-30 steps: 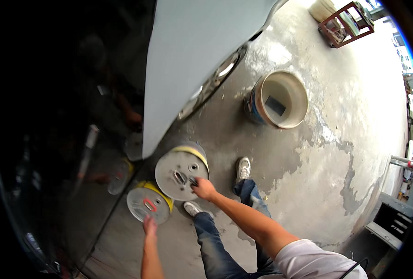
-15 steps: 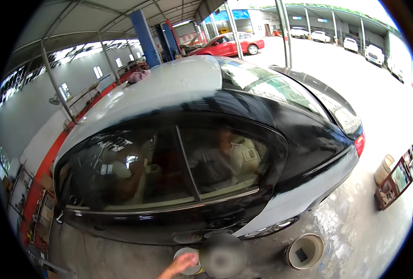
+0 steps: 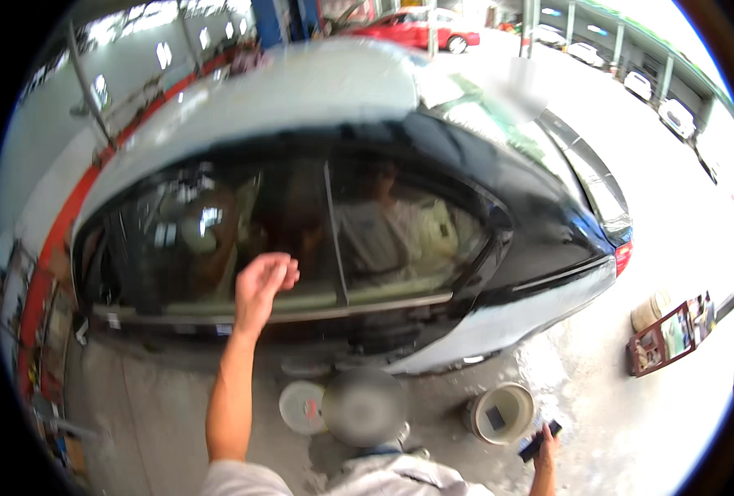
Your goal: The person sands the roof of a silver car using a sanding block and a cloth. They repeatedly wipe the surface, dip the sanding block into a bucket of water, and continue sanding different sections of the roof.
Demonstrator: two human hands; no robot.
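A black car point(image 3: 549, 240) with dull grey patches along its roof and lower rear side stands side-on before me. My left hand point(image 3: 266, 285) is raised in front of its side window point(image 3: 400, 240), fingers loosely bent and apart, holding nothing. Whether it touches the glass I cannot tell. Low on the right, my right hand point(image 3: 546, 453) grips a flat black sanding block point(image 3: 539, 441) beside an open pale bucket point(image 3: 525, 398). Inside that bucket shows a dark rectangular piece point(image 3: 495, 418).
A round white container point(image 3: 301, 407) stands on the floor below the car door, partly covered by a blurred round patch. To the right are a brown-framed rack point(image 3: 663, 341) and a beige bucket point(image 3: 650, 312). A red car point(image 3: 412, 29) is parked behind.
My left hand has risen from the lower edge to the window. My right hand has come into view with the sanding block. The view has tilted down, showing my clothes.
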